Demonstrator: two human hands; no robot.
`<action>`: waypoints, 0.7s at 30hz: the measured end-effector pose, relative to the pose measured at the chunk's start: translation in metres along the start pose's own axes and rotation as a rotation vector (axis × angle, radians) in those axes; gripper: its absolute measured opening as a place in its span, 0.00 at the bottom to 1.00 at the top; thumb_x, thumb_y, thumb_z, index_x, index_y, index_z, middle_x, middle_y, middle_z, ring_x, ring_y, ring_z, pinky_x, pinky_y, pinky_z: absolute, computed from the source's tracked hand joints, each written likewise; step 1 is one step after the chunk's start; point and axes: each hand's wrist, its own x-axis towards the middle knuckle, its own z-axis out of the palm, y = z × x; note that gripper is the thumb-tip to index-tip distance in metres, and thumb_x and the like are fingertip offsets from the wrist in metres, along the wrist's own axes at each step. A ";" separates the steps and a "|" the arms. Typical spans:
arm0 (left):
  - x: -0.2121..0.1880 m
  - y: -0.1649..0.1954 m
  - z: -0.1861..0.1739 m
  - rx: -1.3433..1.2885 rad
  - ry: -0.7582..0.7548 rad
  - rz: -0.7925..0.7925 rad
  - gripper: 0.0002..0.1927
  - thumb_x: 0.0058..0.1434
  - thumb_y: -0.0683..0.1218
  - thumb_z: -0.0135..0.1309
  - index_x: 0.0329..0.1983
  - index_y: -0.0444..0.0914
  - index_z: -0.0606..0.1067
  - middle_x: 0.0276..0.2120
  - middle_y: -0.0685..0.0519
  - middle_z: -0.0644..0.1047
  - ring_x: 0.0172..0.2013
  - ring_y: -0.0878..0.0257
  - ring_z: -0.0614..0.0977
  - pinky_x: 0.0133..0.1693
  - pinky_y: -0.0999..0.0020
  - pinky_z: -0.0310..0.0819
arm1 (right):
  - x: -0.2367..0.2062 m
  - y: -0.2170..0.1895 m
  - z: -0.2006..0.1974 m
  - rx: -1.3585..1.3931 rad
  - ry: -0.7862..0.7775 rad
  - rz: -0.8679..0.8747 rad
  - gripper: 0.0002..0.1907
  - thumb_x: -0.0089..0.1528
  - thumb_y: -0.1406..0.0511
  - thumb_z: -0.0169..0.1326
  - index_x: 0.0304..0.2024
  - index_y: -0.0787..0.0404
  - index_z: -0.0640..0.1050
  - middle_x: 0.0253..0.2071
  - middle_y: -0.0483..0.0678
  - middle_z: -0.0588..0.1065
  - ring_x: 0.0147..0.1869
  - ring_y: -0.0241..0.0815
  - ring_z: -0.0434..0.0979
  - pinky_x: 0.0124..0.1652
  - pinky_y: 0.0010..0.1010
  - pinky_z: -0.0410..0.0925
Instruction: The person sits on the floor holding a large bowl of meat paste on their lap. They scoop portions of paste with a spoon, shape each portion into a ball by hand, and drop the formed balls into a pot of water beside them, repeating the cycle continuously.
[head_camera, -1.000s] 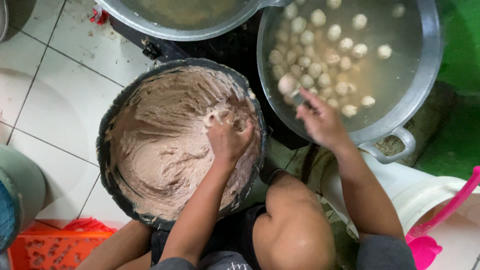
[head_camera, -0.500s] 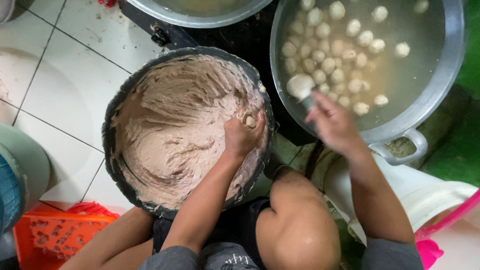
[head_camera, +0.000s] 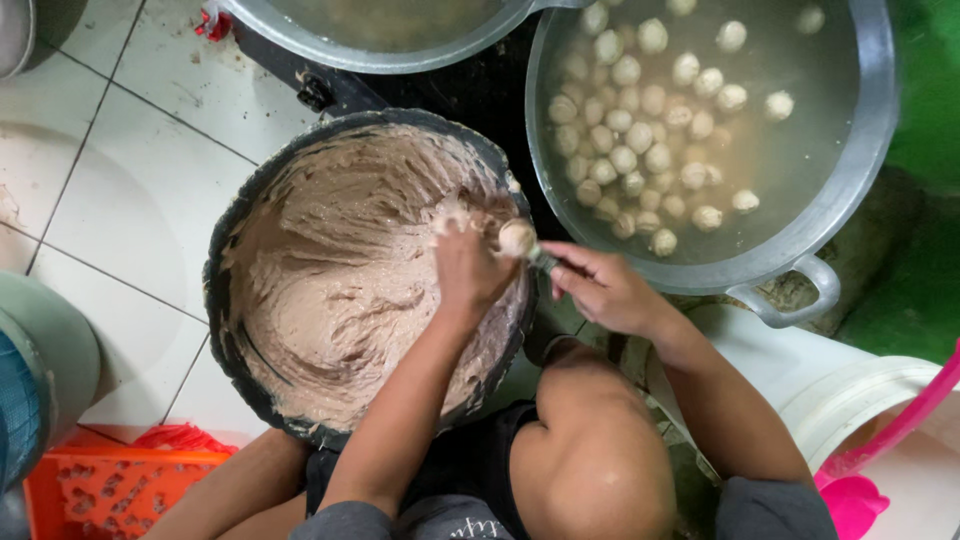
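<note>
A wide dark basin (head_camera: 232, 345) in front of me is full of pale brown paste (head_camera: 340, 280). My left hand (head_camera: 468, 262) is closed on a lump of that paste at the basin's right rim, with a round ball (head_camera: 517, 237) showing at the top of the fist. My right hand (head_camera: 600, 290) holds a metal spoon (head_camera: 543, 261) whose tip touches the ball. Behind it, a big metal pot (head_camera: 840, 190) of cloudy water holds several pale balls (head_camera: 640, 130).
A second metal pot (head_camera: 380, 50) sits at the top. White floor tiles (head_camera: 90, 180) lie to the left, an orange crate (head_camera: 110, 490) at bottom left, a white bucket (head_camera: 860, 400) and pink plastic piece (head_camera: 880, 440) at right. My bare knee (head_camera: 590, 450) is below.
My right hand has come back from over the water pot to my left fist, with the spoon at the ball. The left hand stays at the basin's right rim.
</note>
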 end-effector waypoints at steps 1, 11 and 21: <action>0.006 -0.002 -0.003 0.127 -0.027 -0.041 0.22 0.49 0.55 0.66 0.42 0.39 0.78 0.28 0.39 0.81 0.34 0.40 0.82 0.34 0.47 0.75 | 0.005 0.001 -0.011 0.019 0.032 -0.004 0.27 0.68 0.65 0.48 0.70 0.58 0.66 0.33 0.42 0.77 0.20 0.27 0.64 0.19 0.23 0.60; -0.006 -0.010 -0.004 -0.108 -0.043 -0.007 0.22 0.56 0.57 0.62 0.45 0.38 0.79 0.35 0.38 0.82 0.36 0.39 0.83 0.41 0.49 0.78 | 0.051 -0.006 -0.110 -0.952 0.947 -0.366 0.27 0.67 0.66 0.59 0.69 0.55 0.74 0.41 0.55 0.78 0.40 0.51 0.79 0.41 0.42 0.72; -0.004 0.007 -0.006 -0.305 0.111 0.084 0.07 0.59 0.47 0.61 0.37 0.39 0.82 0.31 0.43 0.83 0.32 0.46 0.85 0.37 0.55 0.80 | 0.025 -0.038 -0.096 -0.593 1.038 -0.312 0.12 0.71 0.68 0.54 0.55 0.66 0.76 0.32 0.49 0.77 0.31 0.38 0.76 0.31 0.35 0.68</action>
